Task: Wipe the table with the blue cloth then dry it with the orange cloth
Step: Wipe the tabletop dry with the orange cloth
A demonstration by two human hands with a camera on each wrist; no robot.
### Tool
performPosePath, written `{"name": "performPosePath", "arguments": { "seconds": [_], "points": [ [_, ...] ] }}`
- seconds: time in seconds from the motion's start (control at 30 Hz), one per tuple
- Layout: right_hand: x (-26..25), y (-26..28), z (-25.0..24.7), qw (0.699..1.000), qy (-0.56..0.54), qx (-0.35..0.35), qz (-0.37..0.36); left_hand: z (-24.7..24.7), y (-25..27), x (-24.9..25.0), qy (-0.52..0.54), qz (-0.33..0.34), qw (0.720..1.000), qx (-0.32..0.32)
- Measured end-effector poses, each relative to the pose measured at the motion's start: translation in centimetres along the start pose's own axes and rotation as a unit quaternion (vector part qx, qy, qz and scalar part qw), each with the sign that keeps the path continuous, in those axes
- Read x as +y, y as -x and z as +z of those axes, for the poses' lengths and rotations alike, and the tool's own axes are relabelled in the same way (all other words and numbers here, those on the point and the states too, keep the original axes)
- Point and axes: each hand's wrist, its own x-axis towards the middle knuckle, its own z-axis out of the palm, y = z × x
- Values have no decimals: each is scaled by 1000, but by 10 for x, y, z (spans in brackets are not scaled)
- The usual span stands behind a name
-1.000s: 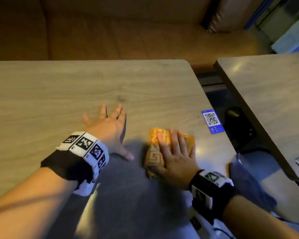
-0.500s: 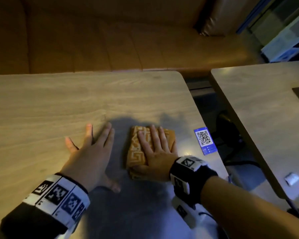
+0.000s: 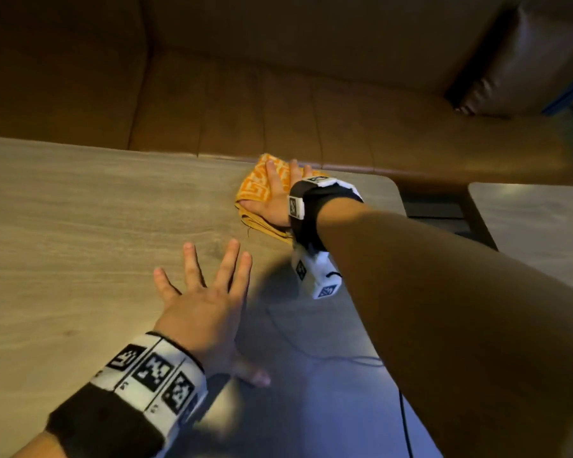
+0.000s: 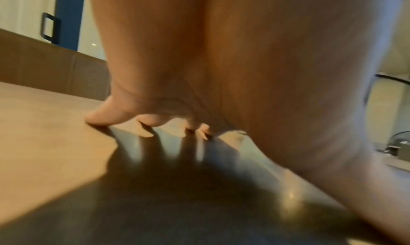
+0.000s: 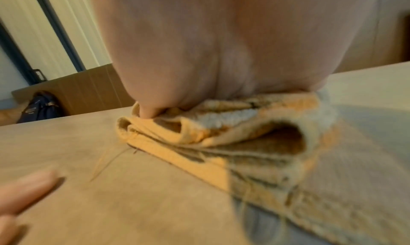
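Across the wooden table (image 3: 80, 226), the left hand (image 3: 205, 312) rests flat with fingers spread, near the middle. At the far edge, right of it, the right hand (image 3: 275, 196) presses flat on the folded orange cloth (image 3: 255, 190).

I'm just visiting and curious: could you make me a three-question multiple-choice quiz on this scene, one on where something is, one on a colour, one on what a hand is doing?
1. Where on the table is the cloth?
A. far edge
B. near edge
C. on the floor

2. What colour is the cloth?
A. green
B. orange with a pale pattern
C. black

3. What is the left hand doing?
A. gripping a cup
B. clenched in a fist
C. fingers spread on the table

Answers:
1 A, it lies by the sofa-side edge.
2 B, seen under the right hand.
3 C, fingertips touch bare wood.
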Motion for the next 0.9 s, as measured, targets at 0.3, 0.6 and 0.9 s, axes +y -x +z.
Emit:
{"name": "performPosePath", "arguments": {
  "seconds": [0.3, 0.6, 0.9],
  "points": [
    [46, 25, 14, 994, 56, -45, -81, -11, -5, 11, -7, -64, 997, -35],
    [67, 106, 5, 987, 33, -97, -120, -10, -3, 8, 0, -63, 998, -4],
    [138, 180, -21, 971, 46, 30, -235, 5, 33, 40, 89, -8, 995, 31]
  ]
}}
